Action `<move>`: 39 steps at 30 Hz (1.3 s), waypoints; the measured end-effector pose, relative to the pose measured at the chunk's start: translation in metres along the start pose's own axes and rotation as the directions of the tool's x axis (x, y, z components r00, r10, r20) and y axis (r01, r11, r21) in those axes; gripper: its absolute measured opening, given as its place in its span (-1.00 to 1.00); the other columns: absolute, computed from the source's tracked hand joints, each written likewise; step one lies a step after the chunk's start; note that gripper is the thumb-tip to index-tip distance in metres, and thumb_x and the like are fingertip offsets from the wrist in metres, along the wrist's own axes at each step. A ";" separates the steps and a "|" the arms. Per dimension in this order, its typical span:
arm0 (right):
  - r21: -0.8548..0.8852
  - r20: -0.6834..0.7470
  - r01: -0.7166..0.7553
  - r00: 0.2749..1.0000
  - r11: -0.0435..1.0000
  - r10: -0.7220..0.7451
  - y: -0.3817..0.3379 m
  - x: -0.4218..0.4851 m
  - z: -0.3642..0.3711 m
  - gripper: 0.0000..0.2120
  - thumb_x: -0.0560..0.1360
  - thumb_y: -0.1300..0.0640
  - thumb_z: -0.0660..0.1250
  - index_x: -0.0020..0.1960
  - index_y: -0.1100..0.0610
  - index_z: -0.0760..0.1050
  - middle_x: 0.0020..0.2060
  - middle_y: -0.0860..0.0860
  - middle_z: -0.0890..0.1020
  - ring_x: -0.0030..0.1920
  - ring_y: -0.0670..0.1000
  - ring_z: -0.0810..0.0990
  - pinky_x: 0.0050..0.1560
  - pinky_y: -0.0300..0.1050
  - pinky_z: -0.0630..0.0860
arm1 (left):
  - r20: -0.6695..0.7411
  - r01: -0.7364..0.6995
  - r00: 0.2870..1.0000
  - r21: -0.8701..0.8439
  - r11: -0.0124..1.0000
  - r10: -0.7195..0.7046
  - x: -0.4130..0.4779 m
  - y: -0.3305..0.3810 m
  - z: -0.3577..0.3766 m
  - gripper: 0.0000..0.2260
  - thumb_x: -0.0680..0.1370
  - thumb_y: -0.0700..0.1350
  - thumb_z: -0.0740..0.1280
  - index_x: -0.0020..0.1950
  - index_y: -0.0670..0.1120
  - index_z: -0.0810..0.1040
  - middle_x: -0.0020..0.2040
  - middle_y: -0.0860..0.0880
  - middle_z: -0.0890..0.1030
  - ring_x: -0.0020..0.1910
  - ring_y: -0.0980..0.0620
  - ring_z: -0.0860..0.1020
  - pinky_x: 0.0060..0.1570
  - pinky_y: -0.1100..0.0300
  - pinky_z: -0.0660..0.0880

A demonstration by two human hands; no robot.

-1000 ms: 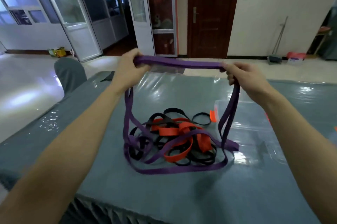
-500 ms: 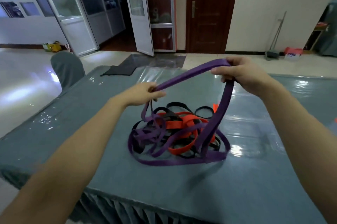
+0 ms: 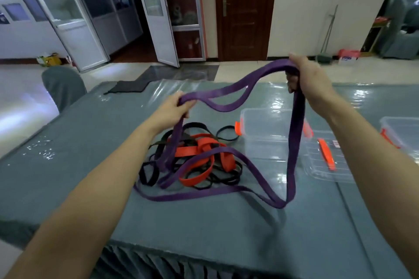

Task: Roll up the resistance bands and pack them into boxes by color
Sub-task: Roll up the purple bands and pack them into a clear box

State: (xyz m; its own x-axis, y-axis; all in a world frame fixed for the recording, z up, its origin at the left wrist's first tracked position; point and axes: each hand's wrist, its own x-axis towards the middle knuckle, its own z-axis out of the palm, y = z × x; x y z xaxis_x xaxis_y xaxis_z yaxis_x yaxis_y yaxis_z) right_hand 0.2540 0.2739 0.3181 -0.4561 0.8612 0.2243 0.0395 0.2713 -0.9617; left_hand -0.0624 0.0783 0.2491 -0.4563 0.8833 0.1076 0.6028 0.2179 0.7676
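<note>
Left fingers (image 3: 184, 110) curl round purple band (image 3: 295, 142), right fingers (image 3: 292, 83) grip it higher up; slack sags btwn them. Long loop drops from the right to the bench (image 3: 79, 154) twd front edge; rest tangles w/ pile (image 3: 195, 151) mid-bench, nearer left. Clear box (image 3: 260, 124) beside pile.

left hand (image 3: 174, 108): low, fingers curled on purple band (image 3: 294, 142) | right hand (image 3: 310, 76): higher, gripping same

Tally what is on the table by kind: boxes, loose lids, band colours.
Clear boxes: 2
Loose lids: 1
Band colours: 3 (purple, orange, black); bands too tangled to count
Total: 3 container pieces, 3 band colours
</note>
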 end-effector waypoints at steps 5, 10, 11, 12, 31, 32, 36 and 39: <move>0.028 0.023 0.031 0.999 0.999 -0.032 0.002 0.013 -0.055 -0.80 0.47 0.02 0.20 -0.15 0.11 0.52 -0.39 -0.03 0.43 -0.36 0.01 0.41 -0.22 -0.02 0.43 | -0.269 -0.212 0.955 -0.319 0.924 0.126 0.016 0.121 0.012 -0.86 0.79 -0.01 0.23 0.08 0.01 0.50 -0.22 -0.04 0.55 -0.24 0.01 0.57 -0.12 0.16 0.55; 0.055 0.041 0.121 0.992 0.991 -0.123 0.004 0.025 -0.113 -0.82 0.61 0.06 0.26 -0.09 0.11 0.56 -0.30 0.02 0.54 -0.31 0.03 0.61 -0.04 0.09 0.60 | -0.298 -0.250 0.950 -0.568 0.784 0.086 0.009 0.174 0.039 -0.79 0.81 -0.01 0.18 0.04 -0.06 0.43 -0.26 -0.02 0.44 -0.30 -0.02 0.47 -0.14 0.04 0.52; 0.060 0.041 0.133 0.990 0.989 -0.136 0.006 0.028 -0.120 -0.83 0.61 0.06 0.26 -0.08 0.10 0.56 -0.29 0.02 0.56 -0.28 0.03 0.65 0.00 0.07 0.62 | -0.306 -0.256 0.947 -0.542 0.800 0.096 0.009 0.178 0.043 -0.81 0.80 0.01 0.20 0.06 -0.04 0.42 -0.26 0.00 0.42 -0.30 0.02 0.44 -0.17 0.08 0.49; 0.060 0.043 0.132 0.990 0.989 -0.134 0.008 0.030 -0.125 -0.84 0.62 0.07 0.26 -0.07 0.08 0.56 -0.28 0.02 0.59 -0.24 0.02 0.67 0.03 0.06 0.63 | -0.302 -0.230 0.949 -0.450 0.863 0.096 0.008 0.180 0.046 -0.84 0.78 0.03 0.25 0.08 -0.03 0.42 -0.24 0.02 0.42 -0.29 0.05 0.43 -0.17 0.13 0.46; -0.484 0.317 0.112 0.947 0.868 0.054 0.131 0.023 -0.132 -0.91 0.64 0.00 0.45 0.07 0.00 0.70 -0.12 0.03 0.75 -0.04 0.10 0.72 0.11 0.09 0.64 | -0.228 0.065 0.974 0.184 0.981 -0.022 -0.017 0.102 0.056 -0.88 0.72 -0.06 0.40 0.22 -0.03 0.56 -0.10 -0.01 0.78 -0.21 0.07 0.69 0.03 -0.13 0.67; -0.527 0.342 0.120 0.936 0.842 0.080 0.138 0.023 -0.125 -0.92 0.65 0.06 0.44 0.03 0.02 0.70 -0.12 0.05 0.76 -0.03 0.13 0.73 0.12 0.09 0.64 | -0.185 0.067 0.982 0.213 0.975 -0.027 -0.019 0.097 0.054 -0.89 0.69 -0.04 0.45 0.18 0.00 0.61 -0.10 0.03 0.79 -0.24 0.13 0.66 -0.02 -0.10 0.65; -0.740 0.403 0.153 0.880 0.655 0.250 0.157 0.011 -0.088 -0.67 0.64 0.00 0.44 0.33 0.14 0.64 0.23 0.13 0.72 0.19 0.15 0.68 0.25 -0.01 0.56 | 0.001 0.096 0.995 0.177 0.980 -0.097 -0.031 0.090 0.051 -0.78 0.52 0.13 0.59 0.08 0.07 0.75 -0.11 0.04 0.81 -0.21 0.20 0.70 -0.07 0.11 0.56; -0.537 0.543 0.138 0.811 0.832 0.216 0.143 -0.004 -0.040 -0.01 0.40 -0.31 0.62 0.66 0.06 0.31 0.54 -0.04 0.50 0.50 -0.02 0.49 0.47 -0.07 0.41 | 0.051 0.056 0.997 0.121 0.991 -0.063 -0.032 0.097 0.055 -0.80 0.52 0.05 0.62 0.10 0.04 0.77 -0.06 0.01 0.81 -0.08 0.05 0.77 0.09 0.00 0.67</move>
State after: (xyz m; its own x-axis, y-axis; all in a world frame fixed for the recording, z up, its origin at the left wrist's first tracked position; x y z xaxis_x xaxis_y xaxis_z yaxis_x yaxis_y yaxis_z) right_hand 0.2970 0.3266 0.1856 -0.8445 0.5238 -0.1117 0.4474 0.5752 -0.6848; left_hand 0.0466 0.0936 0.2855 -0.4595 0.8878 0.0273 0.6513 0.3159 0.6900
